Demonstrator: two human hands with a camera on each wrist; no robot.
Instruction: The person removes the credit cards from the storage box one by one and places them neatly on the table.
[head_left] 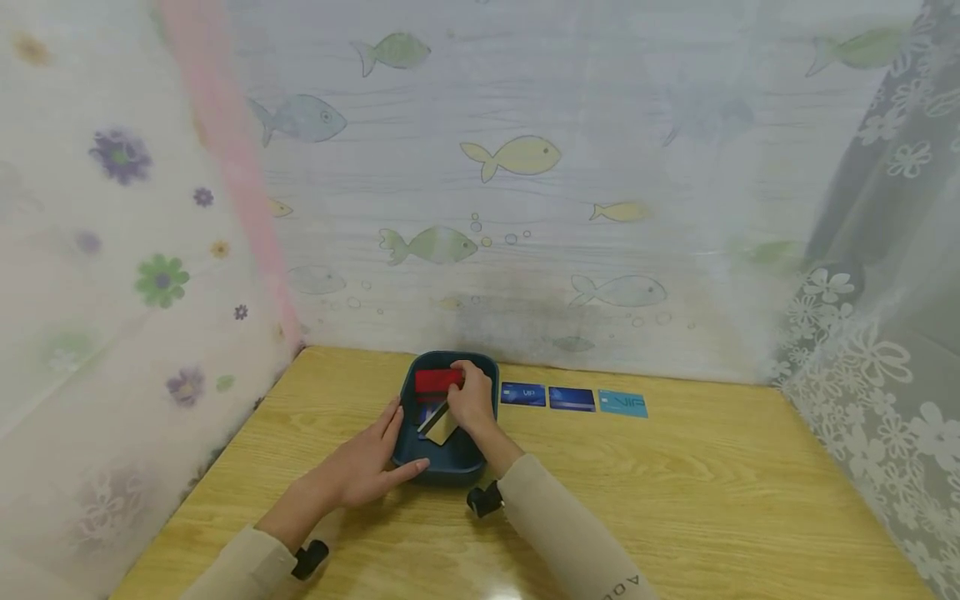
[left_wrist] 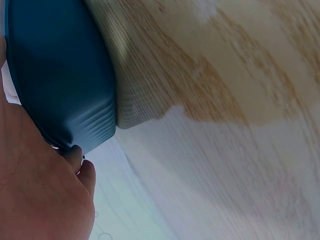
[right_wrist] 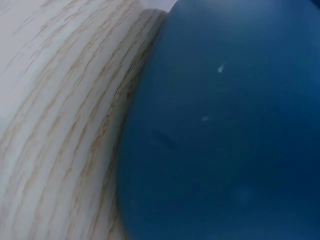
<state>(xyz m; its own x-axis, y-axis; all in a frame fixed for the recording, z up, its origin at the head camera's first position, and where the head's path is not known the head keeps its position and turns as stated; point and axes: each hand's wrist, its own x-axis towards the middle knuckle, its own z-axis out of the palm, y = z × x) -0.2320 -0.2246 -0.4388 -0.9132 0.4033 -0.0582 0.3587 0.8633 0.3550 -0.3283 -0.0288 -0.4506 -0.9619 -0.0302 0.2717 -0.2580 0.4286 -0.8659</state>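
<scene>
A dark blue rectangular tray (head_left: 442,477) stands near the back of the table with several cards inside. My right hand (head_left: 474,402) reaches into it from the right and pinches the right end of a red card (head_left: 435,382) with thumb and fingers. Below lies a pale gold card (head_left: 444,427) with a black stripe, tilted over a blue card (head_left: 424,412) that is mostly covered. My left hand (head_left: 358,467) rests against the tray's left side, fingers extended along the rim and thumb at the near edge. In the right wrist view, the tray's outer wall (right_wrist: 215,140) fills most of the frame.
To the right of the tray, a dark blue VIP card (head_left: 523,395), a blue striped card (head_left: 572,400) and a light blue VIP card (head_left: 623,404) lie in a row on the wooden table (head_left: 675,492). A fish-patterned curtain (head_left: 525,250) hangs behind.
</scene>
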